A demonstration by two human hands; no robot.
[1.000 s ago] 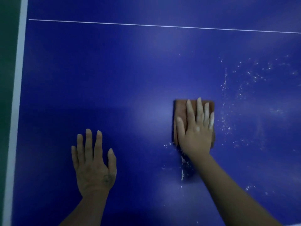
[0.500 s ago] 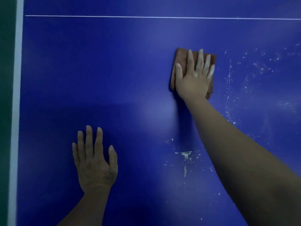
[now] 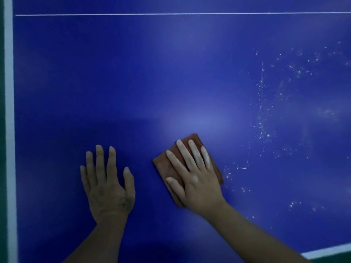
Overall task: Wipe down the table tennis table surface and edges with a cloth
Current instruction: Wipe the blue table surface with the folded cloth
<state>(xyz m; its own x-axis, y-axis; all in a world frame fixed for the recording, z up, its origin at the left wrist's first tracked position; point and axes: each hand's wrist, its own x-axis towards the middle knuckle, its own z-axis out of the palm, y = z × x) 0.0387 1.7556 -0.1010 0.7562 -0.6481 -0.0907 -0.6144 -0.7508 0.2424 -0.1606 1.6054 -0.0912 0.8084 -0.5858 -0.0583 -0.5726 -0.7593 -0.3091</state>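
Note:
The blue table tennis table (image 3: 133,73) fills the view. A folded brown cloth (image 3: 163,168) lies on it near the lower middle. My right hand (image 3: 193,177) presses flat on the cloth with straight fingers, covering most of it. My left hand (image 3: 108,181) rests flat on the bare surface a little to the left of the cloth, fingers spread. White dust specks (image 3: 266,130) are scattered over the surface to the right of the cloth.
A white border line (image 3: 9,130) runs down the table's left edge, with dark floor beyond. A thin white line (image 3: 171,14) crosses the top. Another white border strip (image 3: 326,252) shows at the lower right corner.
My right hand has pulled the cloth back from the far part of the table toward me, turning it slightly left. The clump of dust near the middle is gone. My left hand stayed put.

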